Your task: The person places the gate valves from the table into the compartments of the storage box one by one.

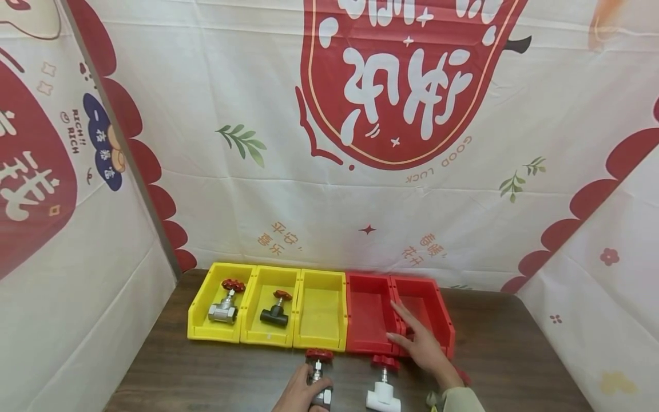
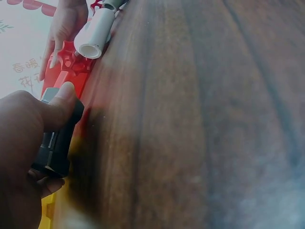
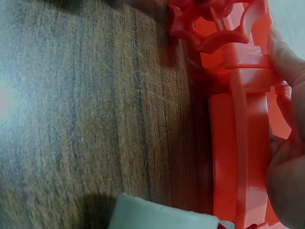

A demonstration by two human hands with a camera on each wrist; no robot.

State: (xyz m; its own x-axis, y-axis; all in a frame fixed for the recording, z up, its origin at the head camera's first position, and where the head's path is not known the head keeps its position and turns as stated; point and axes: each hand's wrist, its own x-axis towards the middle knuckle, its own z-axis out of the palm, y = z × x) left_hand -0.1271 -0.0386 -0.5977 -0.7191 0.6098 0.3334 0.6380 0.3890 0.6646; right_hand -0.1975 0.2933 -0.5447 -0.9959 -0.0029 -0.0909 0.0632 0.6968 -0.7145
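Note:
My left hand (image 1: 305, 390) grips a metal valve (image 1: 317, 375) with a red handwheel, just in front of the yellow bins; in the left wrist view its body (image 2: 59, 138) looks dark between thumb and fingers. My right hand (image 1: 424, 346) reaches over the red bins with fingers extended. Its thumb (image 3: 284, 55) lies by the rim where the two red bins (image 3: 252, 143) meet; whether it touches is hard to tell. A white tee-shaped valve (image 1: 383, 396) with a red handwheel lies on the table between my hands.
Three yellow bins (image 1: 321, 341) adjoin the red ones. The leftmost holds a silver valve (image 1: 223, 311), its neighbour a black valve (image 1: 274, 313). Another valve's pale end (image 3: 157, 214) lies near my right wrist, mostly hidden in the head view. Printed cloth (image 1: 288, 194) hangs behind the wooden table (image 1: 154, 372).

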